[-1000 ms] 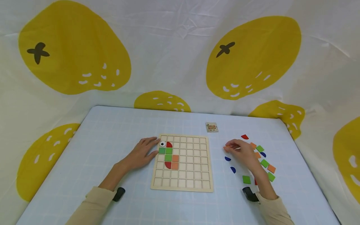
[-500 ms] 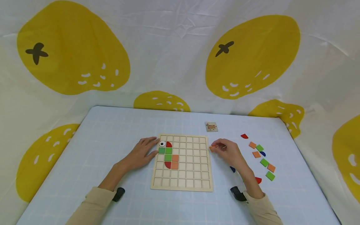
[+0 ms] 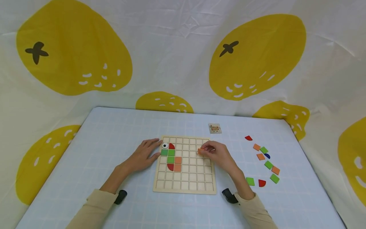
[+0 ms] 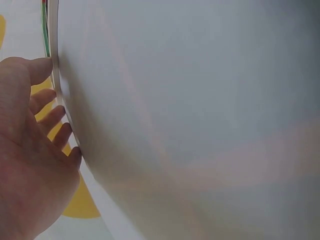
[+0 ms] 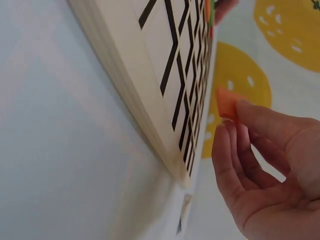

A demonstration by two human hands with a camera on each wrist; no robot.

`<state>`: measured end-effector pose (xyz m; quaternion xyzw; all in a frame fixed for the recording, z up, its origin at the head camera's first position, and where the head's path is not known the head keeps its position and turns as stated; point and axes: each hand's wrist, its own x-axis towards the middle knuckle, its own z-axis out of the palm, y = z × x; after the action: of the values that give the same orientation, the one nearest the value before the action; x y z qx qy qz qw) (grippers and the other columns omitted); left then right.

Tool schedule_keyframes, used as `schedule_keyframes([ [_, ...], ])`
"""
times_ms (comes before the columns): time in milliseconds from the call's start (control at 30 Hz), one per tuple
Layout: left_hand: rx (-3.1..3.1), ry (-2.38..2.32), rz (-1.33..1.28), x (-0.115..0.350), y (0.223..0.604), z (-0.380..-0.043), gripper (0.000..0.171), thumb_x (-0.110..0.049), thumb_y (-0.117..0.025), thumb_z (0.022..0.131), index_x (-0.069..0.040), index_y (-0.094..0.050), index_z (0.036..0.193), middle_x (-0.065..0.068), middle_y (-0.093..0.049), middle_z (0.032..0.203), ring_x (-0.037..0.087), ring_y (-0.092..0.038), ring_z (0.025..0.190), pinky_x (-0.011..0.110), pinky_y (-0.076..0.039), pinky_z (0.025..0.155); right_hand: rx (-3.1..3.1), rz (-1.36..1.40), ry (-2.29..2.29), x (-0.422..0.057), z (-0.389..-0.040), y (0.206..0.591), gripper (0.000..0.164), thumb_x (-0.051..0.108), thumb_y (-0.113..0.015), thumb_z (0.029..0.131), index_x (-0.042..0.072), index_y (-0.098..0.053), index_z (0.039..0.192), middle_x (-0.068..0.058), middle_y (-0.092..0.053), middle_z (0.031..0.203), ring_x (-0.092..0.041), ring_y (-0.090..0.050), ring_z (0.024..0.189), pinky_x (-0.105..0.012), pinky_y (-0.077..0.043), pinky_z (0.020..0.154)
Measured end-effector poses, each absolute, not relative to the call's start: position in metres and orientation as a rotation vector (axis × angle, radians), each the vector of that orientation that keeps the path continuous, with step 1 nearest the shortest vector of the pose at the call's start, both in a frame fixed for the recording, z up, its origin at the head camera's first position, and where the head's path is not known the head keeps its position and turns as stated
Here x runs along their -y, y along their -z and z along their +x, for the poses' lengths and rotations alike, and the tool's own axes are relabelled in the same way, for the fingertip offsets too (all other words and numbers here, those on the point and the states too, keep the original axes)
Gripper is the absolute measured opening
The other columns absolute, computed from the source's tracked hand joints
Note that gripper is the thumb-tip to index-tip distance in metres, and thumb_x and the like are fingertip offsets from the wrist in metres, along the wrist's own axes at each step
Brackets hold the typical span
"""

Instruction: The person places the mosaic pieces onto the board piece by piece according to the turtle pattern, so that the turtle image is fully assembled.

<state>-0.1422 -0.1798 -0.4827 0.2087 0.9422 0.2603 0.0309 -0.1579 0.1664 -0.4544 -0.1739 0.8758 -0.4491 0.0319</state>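
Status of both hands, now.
Left hand: open, touching the left edge of the board.
Right hand: closed, pinching an orange piece.

Grid board (image 3: 185, 176) of smooth, matt wood; sleeves (image 3: 94, 208) of matt cloth; backdrop (image 3: 171, 57) of creased, faintly glossy sheeting.

Left sleeve (image 3: 92, 210): plain beige cloth, long, the cuff reaching only partway down the forearm (image 3: 120, 175). Right sleeve (image 3: 255, 211): same beige, lightly creased. Left wrist unit (image 3: 121, 197): small, black, rounded block. Right wrist unit (image 3: 229, 196): likewise black and rounded; fine detail too small to tell.
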Motion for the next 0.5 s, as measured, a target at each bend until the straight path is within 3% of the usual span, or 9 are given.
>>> schedule_keyframes([
  [500, -2.894, -0.814, 0.643, 0.181, 0.482, -0.142, 0.059, -0.03, -0.06, 0.105, -0.011, -0.042, 0.158, 0.015, -0.037, 0.161, 0.038, -0.032, 0.146, 0.061, -0.033, 0.116, -2.562, -0.621, 1.354, -0.133, -0.154, 0.458, 0.011, 0.011, -0.077, 0.093, 0.006, -0.073, 0.102, 0.0, -0.069, 0.092, -0.014, -0.065, 0.085, -0.026, -0.056, 0.079],
])
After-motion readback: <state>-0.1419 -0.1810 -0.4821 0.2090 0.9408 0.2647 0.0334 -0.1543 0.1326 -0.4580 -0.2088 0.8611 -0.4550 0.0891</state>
